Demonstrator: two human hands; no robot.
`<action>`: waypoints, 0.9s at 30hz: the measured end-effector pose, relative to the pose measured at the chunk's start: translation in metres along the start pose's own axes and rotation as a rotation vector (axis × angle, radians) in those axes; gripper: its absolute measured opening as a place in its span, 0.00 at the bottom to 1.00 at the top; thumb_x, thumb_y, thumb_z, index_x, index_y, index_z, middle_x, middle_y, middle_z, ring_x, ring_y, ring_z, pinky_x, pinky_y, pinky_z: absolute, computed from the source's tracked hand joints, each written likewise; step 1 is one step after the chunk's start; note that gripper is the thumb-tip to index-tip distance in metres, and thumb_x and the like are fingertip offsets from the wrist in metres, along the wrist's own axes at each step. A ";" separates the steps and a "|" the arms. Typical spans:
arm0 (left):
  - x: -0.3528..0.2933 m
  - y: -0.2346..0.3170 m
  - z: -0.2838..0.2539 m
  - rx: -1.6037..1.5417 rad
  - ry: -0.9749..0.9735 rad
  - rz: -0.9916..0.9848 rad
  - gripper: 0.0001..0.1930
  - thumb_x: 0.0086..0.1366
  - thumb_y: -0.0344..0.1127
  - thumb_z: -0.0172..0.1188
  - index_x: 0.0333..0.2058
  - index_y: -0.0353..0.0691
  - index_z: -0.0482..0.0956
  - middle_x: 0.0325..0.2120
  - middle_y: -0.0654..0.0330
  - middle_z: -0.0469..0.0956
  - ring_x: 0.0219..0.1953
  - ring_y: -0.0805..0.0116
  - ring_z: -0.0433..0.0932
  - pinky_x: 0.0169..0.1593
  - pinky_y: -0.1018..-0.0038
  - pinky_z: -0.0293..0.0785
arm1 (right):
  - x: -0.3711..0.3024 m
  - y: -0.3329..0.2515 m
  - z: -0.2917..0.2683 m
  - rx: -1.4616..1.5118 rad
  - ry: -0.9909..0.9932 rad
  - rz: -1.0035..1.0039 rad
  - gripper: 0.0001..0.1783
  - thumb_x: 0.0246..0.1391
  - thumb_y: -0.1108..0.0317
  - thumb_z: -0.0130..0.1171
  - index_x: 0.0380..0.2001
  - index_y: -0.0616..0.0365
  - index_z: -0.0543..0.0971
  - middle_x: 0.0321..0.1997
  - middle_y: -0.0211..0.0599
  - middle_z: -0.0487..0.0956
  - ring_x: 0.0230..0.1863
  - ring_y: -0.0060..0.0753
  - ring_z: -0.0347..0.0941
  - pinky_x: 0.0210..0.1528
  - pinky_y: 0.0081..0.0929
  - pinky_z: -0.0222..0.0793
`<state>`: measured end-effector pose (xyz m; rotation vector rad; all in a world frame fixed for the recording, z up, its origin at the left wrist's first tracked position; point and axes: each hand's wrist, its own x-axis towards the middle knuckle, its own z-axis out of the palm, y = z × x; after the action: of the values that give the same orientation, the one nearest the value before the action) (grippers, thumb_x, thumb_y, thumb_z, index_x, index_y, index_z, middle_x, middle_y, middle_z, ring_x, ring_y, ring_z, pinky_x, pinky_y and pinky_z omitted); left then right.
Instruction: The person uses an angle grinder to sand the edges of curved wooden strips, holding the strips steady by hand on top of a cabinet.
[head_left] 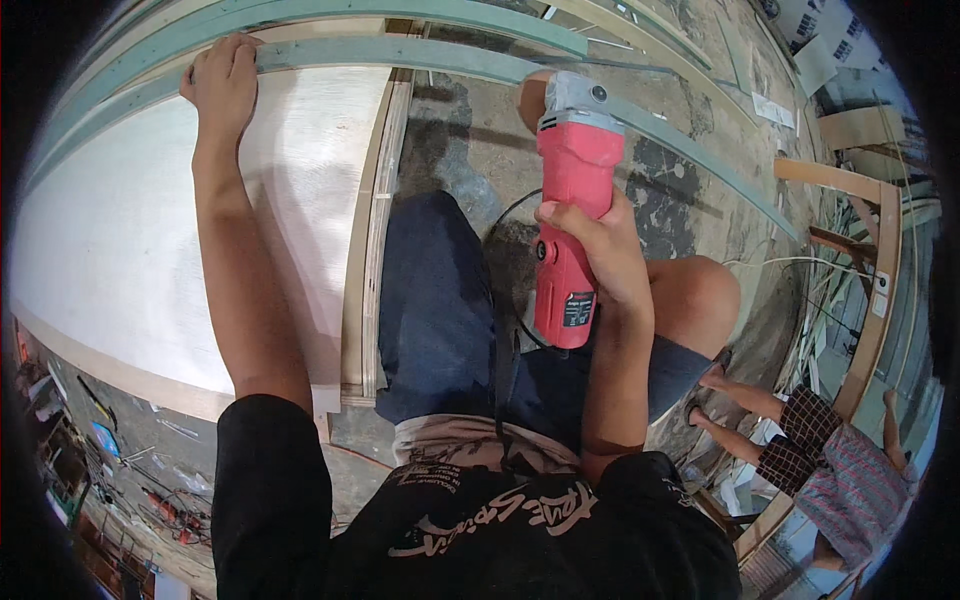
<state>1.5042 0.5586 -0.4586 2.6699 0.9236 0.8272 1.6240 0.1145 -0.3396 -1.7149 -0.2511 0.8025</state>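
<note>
From my end, I see the right hand (622, 250) right of centre in the frame, wrapped around the red body of a red-and-grey angle grinder (575, 178), thumb across it. Grinder's grey head and brown round disc (532, 106) sit above that hand, upper centre. Head overlaps a long, narrow, pale green strip (400, 54); I can't tell whether the disc touches it. Left hand (222, 85), upper left, fingers curled over that same strip, above a broad whitish wooden surface (120, 230). Another person (850, 490), lower right.
</note>
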 end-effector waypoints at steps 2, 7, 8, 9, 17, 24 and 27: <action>0.001 0.001 -0.002 0.013 -0.008 0.016 0.19 0.71 0.44 0.42 0.42 0.52 0.85 0.47 0.64 0.83 0.56 0.57 0.73 0.69 0.49 0.41 | -0.001 0.000 0.000 0.000 0.007 -0.007 0.19 0.48 0.67 0.69 0.43 0.61 0.76 0.32 0.30 0.78 0.30 0.23 0.76 0.33 0.24 0.72; 0.000 -0.007 -0.004 0.054 -0.023 0.022 0.19 0.71 0.44 0.42 0.42 0.52 0.85 0.49 0.63 0.83 0.57 0.57 0.73 0.68 0.49 0.43 | -0.002 -0.002 0.000 -0.034 0.017 0.026 0.20 0.48 0.66 0.70 0.43 0.60 0.76 0.33 0.31 0.78 0.30 0.24 0.76 0.34 0.25 0.72; 0.000 -0.005 -0.001 0.049 -0.025 0.025 0.19 0.71 0.44 0.42 0.42 0.52 0.85 0.49 0.63 0.83 0.57 0.57 0.73 0.68 0.49 0.43 | -0.002 -0.001 -0.002 -0.035 0.023 0.027 0.20 0.48 0.66 0.70 0.43 0.60 0.76 0.33 0.31 0.78 0.30 0.24 0.76 0.34 0.25 0.72; 0.000 -0.003 0.001 0.037 -0.007 0.012 0.19 0.71 0.44 0.42 0.42 0.52 0.85 0.48 0.63 0.83 0.56 0.57 0.73 0.68 0.49 0.44 | -0.001 0.002 -0.005 -0.023 0.020 0.007 0.20 0.48 0.65 0.70 0.43 0.60 0.76 0.33 0.31 0.79 0.31 0.24 0.76 0.35 0.24 0.73; 0.003 -0.002 0.001 0.020 0.013 0.020 0.19 0.71 0.45 0.42 0.41 0.53 0.86 0.47 0.64 0.83 0.55 0.58 0.74 0.68 0.49 0.43 | -0.007 0.004 -0.023 0.061 0.035 0.044 0.19 0.51 0.64 0.69 0.44 0.61 0.77 0.34 0.35 0.81 0.30 0.26 0.78 0.33 0.26 0.75; 0.000 -0.003 -0.002 0.062 -0.007 -0.037 0.19 0.72 0.44 0.42 0.41 0.51 0.86 0.46 0.62 0.83 0.56 0.55 0.73 0.69 0.51 0.43 | -0.026 -0.013 -0.047 0.089 0.218 0.027 0.16 0.51 0.66 0.68 0.40 0.62 0.77 0.31 0.35 0.80 0.25 0.25 0.77 0.29 0.24 0.73; -0.007 0.005 0.007 0.022 0.034 -0.036 0.20 0.73 0.45 0.43 0.43 0.47 0.85 0.44 0.59 0.84 0.54 0.55 0.75 0.68 0.53 0.44 | -0.042 -0.012 -0.050 0.108 0.317 0.054 0.17 0.51 0.65 0.68 0.39 0.65 0.77 0.31 0.38 0.80 0.26 0.28 0.78 0.32 0.25 0.75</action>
<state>1.5061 0.5507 -0.4653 2.6577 0.9908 0.8616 1.6273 0.0565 -0.3076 -1.7231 0.0541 0.5611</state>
